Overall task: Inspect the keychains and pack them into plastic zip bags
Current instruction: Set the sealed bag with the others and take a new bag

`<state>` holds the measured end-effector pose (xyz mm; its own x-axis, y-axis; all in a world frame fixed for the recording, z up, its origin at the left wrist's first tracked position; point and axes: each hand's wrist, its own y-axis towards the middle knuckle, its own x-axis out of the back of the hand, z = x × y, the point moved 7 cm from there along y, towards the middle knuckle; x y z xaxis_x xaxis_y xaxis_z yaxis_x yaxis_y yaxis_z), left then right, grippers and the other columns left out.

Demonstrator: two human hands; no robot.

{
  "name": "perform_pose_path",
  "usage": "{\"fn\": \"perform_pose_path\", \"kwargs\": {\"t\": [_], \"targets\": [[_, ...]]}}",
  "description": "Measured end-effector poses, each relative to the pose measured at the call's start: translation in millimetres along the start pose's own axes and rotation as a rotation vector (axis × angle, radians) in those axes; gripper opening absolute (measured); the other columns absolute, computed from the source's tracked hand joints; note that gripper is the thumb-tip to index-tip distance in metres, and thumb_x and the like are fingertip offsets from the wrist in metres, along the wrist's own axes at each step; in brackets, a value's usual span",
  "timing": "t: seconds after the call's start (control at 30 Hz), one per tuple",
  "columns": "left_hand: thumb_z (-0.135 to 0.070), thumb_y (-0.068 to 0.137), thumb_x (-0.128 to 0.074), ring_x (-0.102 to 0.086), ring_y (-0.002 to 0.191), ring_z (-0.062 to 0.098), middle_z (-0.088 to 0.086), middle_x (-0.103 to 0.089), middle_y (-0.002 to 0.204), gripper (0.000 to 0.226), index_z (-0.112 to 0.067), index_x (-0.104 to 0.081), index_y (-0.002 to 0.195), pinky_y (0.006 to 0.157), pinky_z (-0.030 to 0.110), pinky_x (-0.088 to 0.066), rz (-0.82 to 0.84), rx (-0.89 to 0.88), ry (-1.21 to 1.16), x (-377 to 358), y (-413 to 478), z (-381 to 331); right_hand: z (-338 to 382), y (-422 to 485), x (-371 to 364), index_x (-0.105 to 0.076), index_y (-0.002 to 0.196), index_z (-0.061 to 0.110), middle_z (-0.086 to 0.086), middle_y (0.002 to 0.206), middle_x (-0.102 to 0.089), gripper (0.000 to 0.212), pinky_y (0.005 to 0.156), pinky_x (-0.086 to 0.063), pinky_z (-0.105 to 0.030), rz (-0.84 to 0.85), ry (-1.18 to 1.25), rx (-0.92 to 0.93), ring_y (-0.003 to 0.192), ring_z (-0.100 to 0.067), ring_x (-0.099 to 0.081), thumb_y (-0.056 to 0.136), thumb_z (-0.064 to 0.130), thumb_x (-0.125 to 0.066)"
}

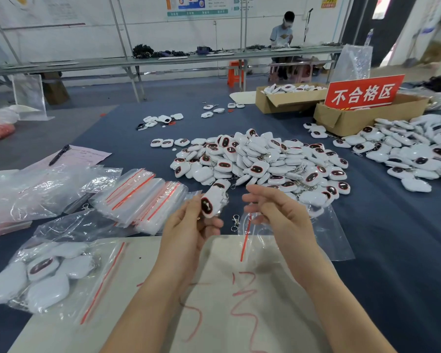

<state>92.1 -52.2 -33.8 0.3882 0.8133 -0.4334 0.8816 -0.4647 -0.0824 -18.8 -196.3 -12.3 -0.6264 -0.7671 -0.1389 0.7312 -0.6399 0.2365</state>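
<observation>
Our left hand (189, 225) pinches a keychain (210, 206) on the pile's (262, 159) near side; right hand (275, 212) curls over a bag (298, 240), grip unclear to us.

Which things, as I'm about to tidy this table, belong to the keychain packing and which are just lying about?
Job: white keychain with dark face in the left hand; clear zip bag with red strip in the right hand; heap of white keychains; stack of empty zip bags; filled zip bag.
Lying about: black pen; pink paper sheet; orange plastic stool; clear acrylic stand.
</observation>
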Motion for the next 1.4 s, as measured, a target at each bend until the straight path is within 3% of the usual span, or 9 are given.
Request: {"fn": "perform_pose_path", "kwargs": {"t": [0.13, 0.3, 0.53, 0.73, 0.9, 1.03, 1.2, 1.3, 1.4], "targets": [[-0.026, 0.105, -0.05, -0.055, 0.044, 0.012, 0.006, -0.062, 0.056, 0.029, -0.005, -0.067, 0.096, 0.045, 0.019, -0.047, -0.104, 0.044, 0.231, 17, 6, 6, 10, -2, 1, -0.071, 0.102, 0.038, 0.024, 0.114, -0.066, 0.065, 0.098, -0.036, -0.011, -0.006, -0.645, 0.331, 0.113, -0.004, -0.057, 0.088, -0.019, -0.043], [-0.02, 0.104, -0.052, -0.065, 0.054, 0.015, 0.002, -0.064, 0.069, 0.024, -0.013, -0.072, 0.092, 0.047, 0.021, -0.051, -0.016, 0.016, 0.342, 5, -2, 5, -10, -2, -6, -0.077, 0.092, 0.023, 0.0, 0.133, -0.06, 0.04, 0.107, -0.032, -0.031, 0.162, -0.993, 0.363, 0.125, -0.02, -0.047, 0.087, -0.01, -0.055], [-0.01, 0.103, -0.052, -0.061, 0.052, 0.009, 0.005, -0.068, 0.074, 0.018, -0.008, -0.067, 0.113, 0.049, 0.015, -0.046, 0.187, 0.025, 0.484, -13, -10, 6, -5, -4, -7, -0.068, 0.078, 0.022, 0.01, 0.117, -0.061, 0.028, 0.092, -0.037, -0.019, 0.106, -0.86, 0.349, 0.11, -0.011, -0.053, 0.087, -0.004, -0.06], [-0.019, 0.1, -0.06, -0.06, 0.063, 0.009, -0.005, -0.07, 0.078, 0.019, -0.024, -0.062, 0.118, 0.064, 0.017, -0.047, 0.299, -0.078, 0.701, -12, -9, 2, -3, -5, -3, -0.059, 0.077, 0.033, 0.022, 0.111, -0.057, 0.038, 0.086, -0.042, -0.013, 0.055, -0.746, 0.345, 0.107, -0.002, -0.057, 0.088, -0.004, -0.058], [-0.026, 0.1, -0.061, -0.053, 0.064, 0.001, -0.012, -0.074, 0.087, 0.012, -0.029, -0.064, 0.11, 0.066, 0.02, -0.041, 0.396, -0.185, 0.867, -18, -14, 1, -1, -6, -5, -0.057, 0.082, 0.035, 0.027, 0.116, -0.052, 0.025, 0.085, -0.041, -0.011, 0.052, -0.711, 0.354, 0.109, 0.005, -0.056, 0.089, 0.011, -0.052], [-0.011, 0.099, -0.059, -0.051, 0.063, 0.001, -0.016, -0.069, 0.081, 0.016, -0.022, -0.071, 0.102, 0.062, 0.016, -0.04, 0.504, -0.297, 0.909, -37, -25, 5, -2, -9, -11, -0.057, 0.083, 0.033, 0.027, 0.114, -0.054, 0.026, 0.077, -0.051, -0.026, 0.079, -0.697, 0.37, 0.093, -0.001, -0.062, 0.089, 0.008, -0.053], [-0.027, 0.092, -0.057, -0.04, 0.054, 0.007, -0.002, -0.068, 0.077, 0.006, -0.029, -0.062, 0.089, 0.059, 0.035, -0.043, 0.468, -0.355, 1.043, -36, -20, 14, 2, -14, -19, -0.057, 0.08, 0.033, 0.028, 0.114, -0.056, 0.024, 0.08, -0.046, -0.02, 0.095, -0.697, 0.41, 0.102, 0.001, -0.061, 0.088, 0.011, -0.052], [-0.027, 0.085, -0.05, -0.048, 0.071, 0.007, -0.02, -0.057, 0.075, 0.011, -0.029, -0.061, 0.085, 0.066, 0.029, -0.045, 0.538, -0.482, 1.201, -43, -22, 18, 1, -13, -19, -0.059, 0.081, 0.032, 0.025, 0.113, -0.057, 0.023, 0.08, -0.05, -0.028, 0.108, -0.673, 0.397, 0.101, -0.005, -0.062, 0.087, 0.011, -0.051], [-0.023, 0.085, -0.054, -0.046, 0.084, 0.021, -0.014, -0.052, 0.073, 0.015, -0.015, -0.063, 0.075, 0.073, 0.042, -0.044, 0.625, -0.511, 1.301, -44, -24, 28, -2, -11, -15, -0.062, 0.081, 0.029, 0.022, 0.112, -0.059, 0.027, 0.084, -0.051, -0.03, 0.115, -0.618, 0.354, 0.101, -0.01, -0.063, 0.088, 0.004, -0.055]]}}
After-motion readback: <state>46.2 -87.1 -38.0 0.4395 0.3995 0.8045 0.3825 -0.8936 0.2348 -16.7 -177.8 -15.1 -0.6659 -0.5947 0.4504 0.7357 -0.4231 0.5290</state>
